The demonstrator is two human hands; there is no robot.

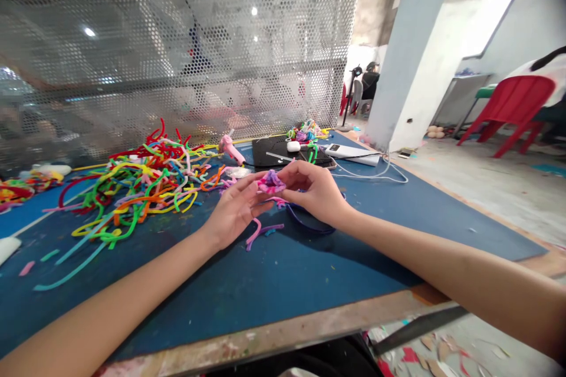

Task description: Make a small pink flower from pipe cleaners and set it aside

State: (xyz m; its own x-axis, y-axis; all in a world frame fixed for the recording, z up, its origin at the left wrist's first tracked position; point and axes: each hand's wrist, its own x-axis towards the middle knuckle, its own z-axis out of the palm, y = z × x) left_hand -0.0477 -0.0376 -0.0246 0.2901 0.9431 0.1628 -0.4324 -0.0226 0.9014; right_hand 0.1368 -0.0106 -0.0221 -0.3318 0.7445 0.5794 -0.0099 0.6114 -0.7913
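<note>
The pink-and-purple fuzzy piece (271, 182) is held up between the two hands, above the blue tabletop (274, 288). The left hand (234, 209) has its fingers bent around the piece's left side, thumb and fingertips gripping its edge; the lower fingers curl just beneath it. The right hand (316, 191) pinches the right side, index finger along the upper edge and thumb lower down, so the piece sits right at the fingertips of both hands, its middle bare between them. How firmly each fingertip presses is hard to tell, since the piece is small and partly covered.

Below the hands, pink and purple fuzzy strips (254, 235) lie on the tabletop, and a dark blue band (319, 231) curves under the right hand. A tangled heap of coloured fuzzy stems (145, 179) spreads to the left. Beyond the hands are a pink glue gun (232, 149), a small white case (293, 146) and a long white device (352, 154).
</note>
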